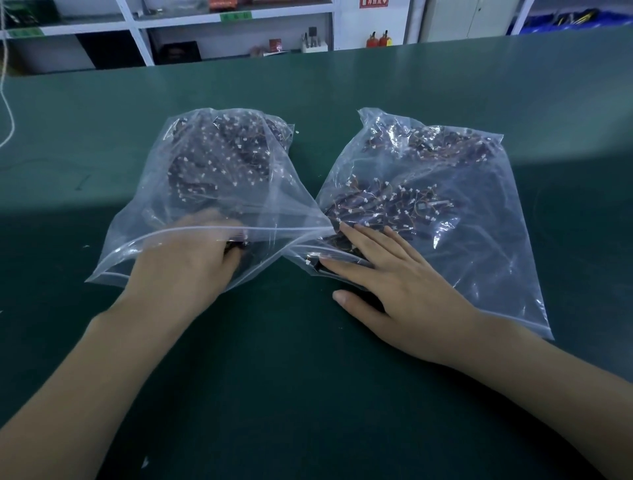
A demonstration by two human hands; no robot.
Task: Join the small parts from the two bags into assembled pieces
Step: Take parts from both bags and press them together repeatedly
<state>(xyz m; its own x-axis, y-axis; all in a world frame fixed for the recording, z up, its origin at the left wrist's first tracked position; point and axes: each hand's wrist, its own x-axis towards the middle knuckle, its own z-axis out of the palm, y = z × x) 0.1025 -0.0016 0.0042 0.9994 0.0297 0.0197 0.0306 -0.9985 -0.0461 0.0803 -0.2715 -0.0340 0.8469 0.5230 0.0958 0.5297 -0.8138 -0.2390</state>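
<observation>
- Both forearms are reaching forward over the green counter point(308, 394), nearest the camera, each toward its own bag.
- Blurred with motion, the left hand point(185, 270) is sitting inside the open mouth of the left bag point(212, 178); its fingers are hidden under plastic and seem to be curling round dark parts, but I cannot tell for certain.
- With fingers lying straight and spread, the right hand point(394, 284) is resting flat at the mouth of the right bag point(428, 192), fingertips touching the parts point(376, 205) spilling near the opening, thumb on the counter.
- Judging by this, the task is only beginning: both bags are lying full of small dark wired parts with white connectors, no assembled piece is showing on the counter, and all the joining seems to be remaining.
- Farther off, shelves point(236, 34) are carrying green labels and a red sign is hanging on the wall point(374, 3); the writing is too small and cropped to read.
</observation>
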